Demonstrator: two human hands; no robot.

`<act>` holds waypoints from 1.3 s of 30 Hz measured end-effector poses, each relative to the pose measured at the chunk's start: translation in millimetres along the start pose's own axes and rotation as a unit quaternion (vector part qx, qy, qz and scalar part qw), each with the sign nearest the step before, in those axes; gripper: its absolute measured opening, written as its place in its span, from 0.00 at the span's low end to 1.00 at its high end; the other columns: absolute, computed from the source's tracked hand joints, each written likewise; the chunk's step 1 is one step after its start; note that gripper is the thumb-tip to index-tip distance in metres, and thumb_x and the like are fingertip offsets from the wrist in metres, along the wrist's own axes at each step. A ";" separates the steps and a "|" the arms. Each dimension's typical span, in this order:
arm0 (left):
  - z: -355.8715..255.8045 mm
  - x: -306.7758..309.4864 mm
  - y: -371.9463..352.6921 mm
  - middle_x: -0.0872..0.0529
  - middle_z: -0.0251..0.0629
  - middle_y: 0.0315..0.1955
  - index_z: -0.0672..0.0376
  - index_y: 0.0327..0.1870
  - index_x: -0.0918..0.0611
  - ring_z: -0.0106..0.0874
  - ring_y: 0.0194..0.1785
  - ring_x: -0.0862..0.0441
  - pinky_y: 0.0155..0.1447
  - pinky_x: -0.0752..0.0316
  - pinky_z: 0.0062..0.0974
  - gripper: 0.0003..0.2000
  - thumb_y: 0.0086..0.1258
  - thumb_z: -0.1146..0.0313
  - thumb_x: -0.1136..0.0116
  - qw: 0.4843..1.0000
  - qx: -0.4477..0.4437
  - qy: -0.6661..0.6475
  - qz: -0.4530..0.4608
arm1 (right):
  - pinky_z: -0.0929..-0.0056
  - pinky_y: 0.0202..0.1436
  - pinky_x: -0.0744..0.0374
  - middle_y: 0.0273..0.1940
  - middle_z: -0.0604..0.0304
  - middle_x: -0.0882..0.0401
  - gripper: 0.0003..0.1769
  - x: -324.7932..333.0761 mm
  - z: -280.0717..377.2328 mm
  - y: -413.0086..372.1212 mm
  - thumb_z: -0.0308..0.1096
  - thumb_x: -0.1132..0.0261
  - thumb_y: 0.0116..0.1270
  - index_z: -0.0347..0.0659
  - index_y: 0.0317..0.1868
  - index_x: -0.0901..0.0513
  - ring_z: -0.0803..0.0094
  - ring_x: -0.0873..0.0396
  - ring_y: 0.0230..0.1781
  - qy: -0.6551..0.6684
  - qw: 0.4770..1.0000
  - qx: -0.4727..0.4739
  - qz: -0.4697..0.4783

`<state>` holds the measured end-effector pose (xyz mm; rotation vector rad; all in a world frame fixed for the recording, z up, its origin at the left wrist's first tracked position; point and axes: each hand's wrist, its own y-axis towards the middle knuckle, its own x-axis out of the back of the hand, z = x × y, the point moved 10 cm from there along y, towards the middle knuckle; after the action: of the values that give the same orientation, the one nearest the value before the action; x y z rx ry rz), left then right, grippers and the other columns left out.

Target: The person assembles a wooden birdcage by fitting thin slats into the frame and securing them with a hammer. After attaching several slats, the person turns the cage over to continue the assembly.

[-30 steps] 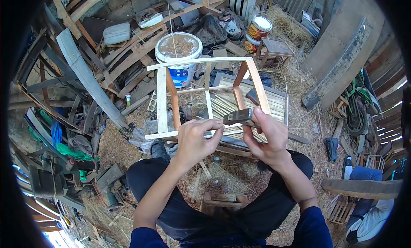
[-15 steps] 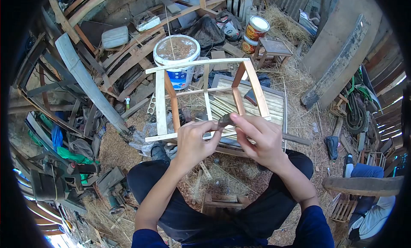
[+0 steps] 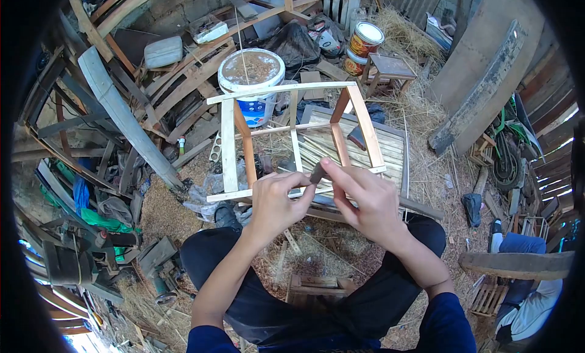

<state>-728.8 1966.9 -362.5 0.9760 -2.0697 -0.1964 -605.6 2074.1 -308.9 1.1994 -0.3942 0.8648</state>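
Observation:
Between my hands, at chest height over my lap, is a small dark grey-brown folded piece (image 3: 317, 172) that looks like sandpaper. My left hand (image 3: 273, 202) pinches its lower edge between thumb and fingers. The thumb and forefinger of my right hand (image 3: 373, 202) grip its upper end, the other fingers curled. Just beyond stands an open wooden frame (image 3: 230, 152) of pale and reddish slats, its near rail partly hidden behind my hands.
Under the frame lies a slatted panel (image 3: 390, 147). Behind it stands a white and blue bucket (image 3: 253, 112) with a dusty lid, and a small stool (image 3: 390, 67) is farther right. Wood shavings (image 3: 164, 210) cover the floor. A person (image 3: 530, 304) is at the lower right edge.
The small dark piece has tilted more upright between my fingers. My right hand has shifted slightly left and turned; my left hand has stayed almost in place.

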 end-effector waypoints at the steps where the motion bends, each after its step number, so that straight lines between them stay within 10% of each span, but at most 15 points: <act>1: -1.5 0.6 0.0 0.06 0.41 0.33 0.59 0.34 0.10 0.43 0.35 0.09 0.42 0.18 0.37 0.04 0.65 0.70 0.27 1.000 0.001 0.003 0.003 | 0.66 0.34 0.16 0.42 0.64 0.13 0.38 -1.8 -0.8 -1.3 0.26 0.24 0.59 0.57 0.72 0.14 0.66 0.14 0.33 0.004 1.000 0.001 -0.007; 6: -1.2 -0.1 0.9 0.06 0.41 0.34 0.59 0.34 0.10 0.44 0.36 0.08 0.44 0.17 0.39 0.04 0.65 0.69 0.27 1.000 0.004 -0.013 0.009 | 0.66 0.33 0.16 0.42 0.64 0.13 0.39 13.3 5.4 -6.6 0.25 0.24 0.58 0.57 0.72 0.14 0.66 0.14 0.32 0.033 0.990 0.042 -0.128; 9: 1.3 -2.5 -0.1 0.06 0.41 0.34 0.59 0.34 0.10 0.44 0.36 0.08 0.44 0.17 0.39 0.04 0.65 0.69 0.27 1.000 0.010 0.002 0.018 | 0.64 0.37 0.14 0.45 0.55 0.09 0.37 -5.1 2.8 1.4 0.18 0.24 0.58 0.48 0.70 0.15 0.61 0.10 0.34 0.001 0.999 -0.032 0.041; 15: 2.7 -2.2 1.5 0.06 0.41 0.33 0.59 0.34 0.10 0.44 0.36 0.08 0.45 0.16 0.39 0.04 0.64 0.69 0.27 0.999 0.020 -0.029 0.005 | 0.63 0.36 0.15 0.44 0.56 0.10 0.37 16.7 5.3 -9.4 0.20 0.25 0.60 0.50 0.71 0.16 0.60 0.11 0.33 0.020 0.991 0.030 -0.129; 19: 3.7 -5.0 1.7 0.05 0.40 0.34 0.59 0.34 0.10 0.43 0.37 0.08 0.45 0.16 0.38 0.04 0.64 0.69 0.27 1.000 0.019 0.001 0.019 | 0.63 0.37 0.14 0.45 0.55 0.10 0.39 -6.6 -2.6 -2.2 0.19 0.24 0.57 0.50 0.72 0.17 0.60 0.11 0.35 -0.010 0.999 -0.041 0.028; 22: -0.4 -2.2 4.7 0.07 0.41 0.31 0.61 0.33 0.11 0.40 0.34 0.08 0.40 0.17 0.34 0.05 0.65 0.71 0.26 1.000 -0.003 -0.021 -0.010 | 0.66 0.33 0.17 0.42 0.63 0.12 0.39 13.8 1.1 -6.7 0.25 0.24 0.57 0.57 0.72 0.14 0.66 0.15 0.31 -0.005 0.992 0.015 -0.128; 28: 1.0 -3.6 4.2 0.06 0.39 0.33 0.60 0.33 0.11 0.40 0.35 0.08 0.42 0.17 0.37 0.05 0.66 0.69 0.26 1.000 0.014 0.016 0.021 | 0.66 0.32 0.18 0.41 0.61 0.12 0.38 -1.9 -3.5 -3.5 0.24 0.23 0.55 0.57 0.69 0.12 0.65 0.14 0.30 0.014 0.999 -0.023 -0.026; 32: -1.0 -2.9 4.5 0.05 0.38 0.35 0.59 0.33 0.11 0.40 0.37 0.08 0.43 0.18 0.37 0.05 0.66 0.68 0.26 1.000 0.016 0.000 0.009 | 0.65 0.33 0.17 0.40 0.62 0.12 0.38 21.6 -0.8 -12.5 0.25 0.25 0.58 0.58 0.71 0.14 0.65 0.14 0.30 0.050 0.980 0.027 -0.191; 36: 6.1 -7.1 1.8 0.05 0.38 0.34 0.58 0.34 0.10 0.40 0.36 0.08 0.43 0.19 0.36 0.05 0.65 0.68 0.25 0.999 0.027 0.019 0.023 | 0.66 0.32 0.17 0.43 0.59 0.10 0.38 -1.3 0.7 -0.6 0.20 0.24 0.53 0.51 0.68 0.13 0.64 0.13 0.31 0.011 1.000 -0.008 -0.015; 39: 0.3 -1.7 7.5 0.06 0.39 0.32 0.59 0.34 0.10 0.39 0.35 0.08 0.42 0.18 0.35 0.05 0.65 0.68 0.25 1.000 0.008 0.004 -0.007 | 0.66 0.33 0.16 0.42 0.60 0.11 0.38 16.4 1.2 -3.0 0.23 0.24 0.57 0.54 0.71 0.14 0.64 0.13 0.32 0.018 0.994 0.023 -0.107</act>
<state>-732.6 1973.2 -360.3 0.9988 -2.0602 -0.1822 -592.7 2078.8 -299.2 1.2424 -0.2126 0.7111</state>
